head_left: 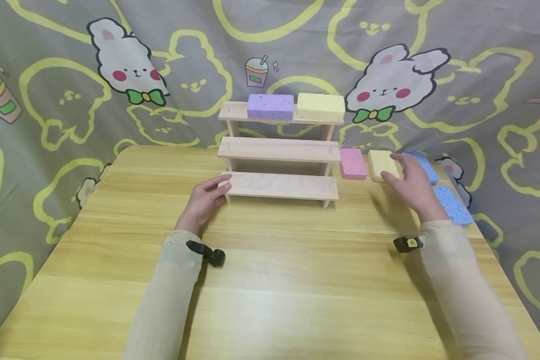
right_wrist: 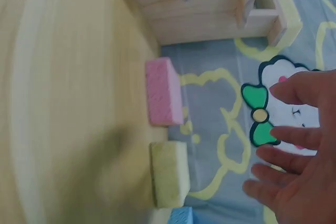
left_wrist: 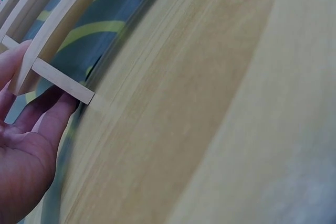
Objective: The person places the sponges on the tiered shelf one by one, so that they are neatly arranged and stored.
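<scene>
Head view: left of centre in the frame, we see the left hand (head_left: 204,201) with its fingers and thumb pinching the near left end of a wooden rack's (head_left: 279,149) lowest shelf; the left wrist view shows us this grip at the left edge. Right of centre, we find the right hand (head_left: 412,189) with its fingers spread and holding nothing, above a yellow sponge (head_left: 380,165) on the table (head_left: 270,285). A pink sponge (head_left: 353,164) lies to that sponge's left, beside the rack; two blue sponges (head_left: 453,206) lie toward the right edge. At upper centre, we see a purple sponge (head_left: 270,106) and a pale yellow sponge (head_left: 320,106) side by side on the top shelf.
</scene>
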`<state>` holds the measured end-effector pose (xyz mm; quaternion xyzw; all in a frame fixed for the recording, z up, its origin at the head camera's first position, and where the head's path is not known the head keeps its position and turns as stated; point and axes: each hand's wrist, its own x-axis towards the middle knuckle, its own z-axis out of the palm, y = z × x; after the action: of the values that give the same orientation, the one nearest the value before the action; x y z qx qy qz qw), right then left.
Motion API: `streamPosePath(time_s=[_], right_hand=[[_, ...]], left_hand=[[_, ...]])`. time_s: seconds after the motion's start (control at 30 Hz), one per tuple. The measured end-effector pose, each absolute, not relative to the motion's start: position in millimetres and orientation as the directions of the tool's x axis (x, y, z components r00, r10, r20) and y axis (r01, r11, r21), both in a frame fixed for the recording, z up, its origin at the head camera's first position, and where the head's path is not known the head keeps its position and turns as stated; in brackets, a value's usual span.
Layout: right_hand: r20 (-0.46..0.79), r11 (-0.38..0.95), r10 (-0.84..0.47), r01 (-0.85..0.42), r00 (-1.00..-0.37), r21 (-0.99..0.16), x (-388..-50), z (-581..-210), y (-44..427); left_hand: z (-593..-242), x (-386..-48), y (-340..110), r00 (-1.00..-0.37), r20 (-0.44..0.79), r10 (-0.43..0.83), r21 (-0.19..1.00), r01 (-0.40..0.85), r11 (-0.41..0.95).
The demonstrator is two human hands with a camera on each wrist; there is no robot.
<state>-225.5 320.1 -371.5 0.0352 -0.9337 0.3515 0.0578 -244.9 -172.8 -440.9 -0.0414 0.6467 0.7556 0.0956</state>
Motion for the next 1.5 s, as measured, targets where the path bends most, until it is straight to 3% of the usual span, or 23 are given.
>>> streamPosePath(time_s=[0.23,0.73,0.97,1.3,1.5], right_hand=[[0.061,0.746,0.038,-0.012,-0.997,-0.666,-221.8,-383.5,329.7],[0.02,0.721,0.04,0.015,-0.999,-0.693,-239.6,-409.5,342.2],[-0.092,0.724,0.091,0.129,-0.992,-0.678,-248.9,-412.3,345.9],[-0.159,0.775,0.187,0.245,-0.969,-0.582,-266.6,-411.0,340.8],[-0.125,0.818,0.226,0.258,-0.966,-0.514,-273.8,-412.9,334.4]], left_hand=[[-441.4,-245.5,-172.6,-0.976,-0.193,0.103,0.967,-0.207,-0.148],[-440.9,-244.7,-175.0,-0.977,-0.192,0.092,0.967,-0.204,-0.151],[-437.7,-244.9,-174.6,-0.974,-0.196,0.112,0.968,-0.21,-0.135],[-436.4,-246.3,-174.1,-0.971,-0.21,0.117,0.966,-0.224,-0.127],[-436.8,-247.2,-173.4,-0.969,-0.218,0.116,0.965,-0.232,-0.119]])
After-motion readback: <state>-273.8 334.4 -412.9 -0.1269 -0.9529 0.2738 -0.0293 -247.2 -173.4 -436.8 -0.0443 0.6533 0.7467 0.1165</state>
